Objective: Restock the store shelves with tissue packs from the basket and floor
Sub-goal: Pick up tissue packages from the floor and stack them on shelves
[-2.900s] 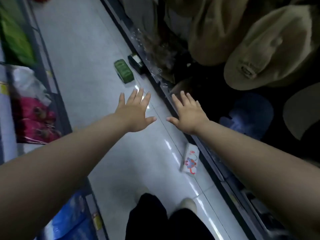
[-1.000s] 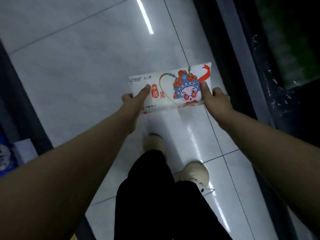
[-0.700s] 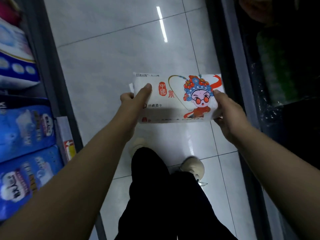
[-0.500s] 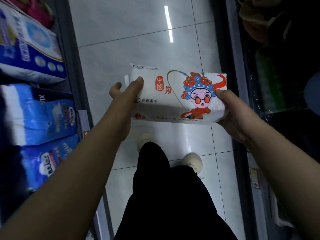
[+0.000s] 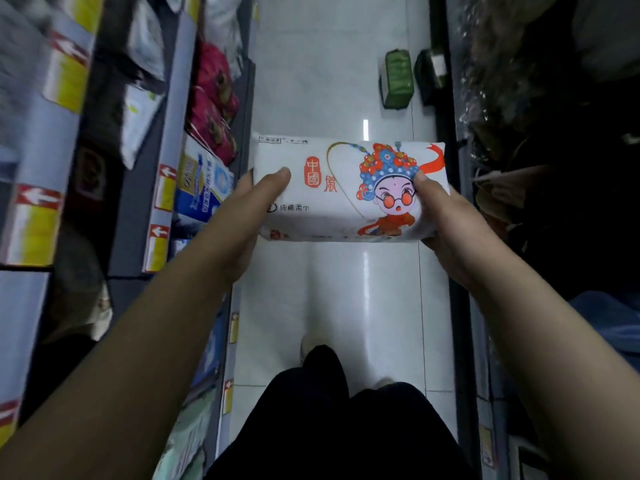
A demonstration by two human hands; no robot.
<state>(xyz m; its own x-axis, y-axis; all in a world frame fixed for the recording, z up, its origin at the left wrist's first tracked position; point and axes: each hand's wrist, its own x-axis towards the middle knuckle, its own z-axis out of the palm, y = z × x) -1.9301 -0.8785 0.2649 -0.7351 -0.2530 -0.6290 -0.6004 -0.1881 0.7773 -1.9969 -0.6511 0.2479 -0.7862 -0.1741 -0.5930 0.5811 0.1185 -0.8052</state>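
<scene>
1. Picked off the pale tiled floor [image 5: 311, 81], the white cartoon-printed tissue pack [image 5: 346, 192] now rides mid-aisle, left hand [image 5: 249, 216] and right hand [image 5: 446, 220] gripping its ends.
2. Shelving likely follows; green packs [image 5: 396, 81] await beyond.

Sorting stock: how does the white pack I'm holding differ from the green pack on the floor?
The white pack is held between the left hand and right hand; the green pack lies on the floor. The white pack shows a cartoon face and red characters; the green pack looks plain. The white pack runs side to side, the green pack front to back. Both are oblong wrapped packs.
</scene>
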